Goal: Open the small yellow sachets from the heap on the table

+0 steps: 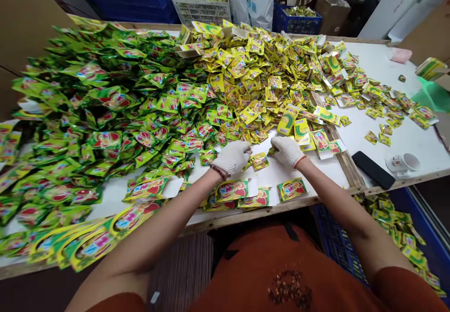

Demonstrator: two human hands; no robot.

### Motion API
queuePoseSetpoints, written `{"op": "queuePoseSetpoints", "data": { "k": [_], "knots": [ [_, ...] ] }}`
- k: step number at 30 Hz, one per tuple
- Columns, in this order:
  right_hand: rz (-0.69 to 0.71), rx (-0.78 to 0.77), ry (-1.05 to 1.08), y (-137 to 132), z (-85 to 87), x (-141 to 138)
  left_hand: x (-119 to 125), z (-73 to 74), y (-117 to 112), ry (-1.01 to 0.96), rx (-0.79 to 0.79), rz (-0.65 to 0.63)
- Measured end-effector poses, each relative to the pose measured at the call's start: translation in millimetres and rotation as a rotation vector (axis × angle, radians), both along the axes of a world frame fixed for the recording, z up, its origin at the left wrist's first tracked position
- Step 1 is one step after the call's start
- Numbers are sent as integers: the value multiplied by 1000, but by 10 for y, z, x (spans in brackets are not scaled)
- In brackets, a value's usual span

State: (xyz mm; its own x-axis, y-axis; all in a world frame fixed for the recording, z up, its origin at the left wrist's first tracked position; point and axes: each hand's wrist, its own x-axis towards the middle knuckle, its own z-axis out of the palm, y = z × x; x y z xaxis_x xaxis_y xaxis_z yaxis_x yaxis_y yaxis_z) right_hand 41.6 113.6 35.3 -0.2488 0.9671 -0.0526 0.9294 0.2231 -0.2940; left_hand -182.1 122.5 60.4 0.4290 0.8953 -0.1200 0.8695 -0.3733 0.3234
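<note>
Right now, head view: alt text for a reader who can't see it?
White-gloved left hand and right hand work over a white tabletop, with a small yellow packet between them. Behind lie heaped green watermelon-print packets at left and yellow packets toward the centre. At right, a black phone lies beside a white printed cup.

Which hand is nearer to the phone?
Right. The right hand is to the left of the phone, across the wooden strip; the left hand is farther left, beyond the right hand.
</note>
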Motion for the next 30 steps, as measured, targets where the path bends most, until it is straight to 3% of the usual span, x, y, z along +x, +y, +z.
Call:
{"op": "queuePoseSetpoints", "data": {
  "k": [2,7,10,15,19,23,27,30],
  "knots": [
    [-17,-9,168,-110,-11,-11,179,-9,20,-246,-148,-22],
    [-156,-115,1057,-388,-57,25,357,-89,-43,-744,-694,-48],
    [-276,-191,1300,-532,-75,13,372,-117,-143,-935,-799,-73],
    [-306,-222,1326,-625,-96,-132,422,-78,-217,-1113,-675,119],
    [-368,-337,1367,-631,-107,-225,449,-57,-222,-1023,-438,163],
    [-395,-332,1364,-630,-55,-213,443,-27,-294,-841,-201,93],
    [-359,-150,1271,-569,71,-178,399,51,-298,-635,92,-81],
    [-344,8,1173,-497,161,-128,332,113,-151,-439,97,-147]
  ]
}}
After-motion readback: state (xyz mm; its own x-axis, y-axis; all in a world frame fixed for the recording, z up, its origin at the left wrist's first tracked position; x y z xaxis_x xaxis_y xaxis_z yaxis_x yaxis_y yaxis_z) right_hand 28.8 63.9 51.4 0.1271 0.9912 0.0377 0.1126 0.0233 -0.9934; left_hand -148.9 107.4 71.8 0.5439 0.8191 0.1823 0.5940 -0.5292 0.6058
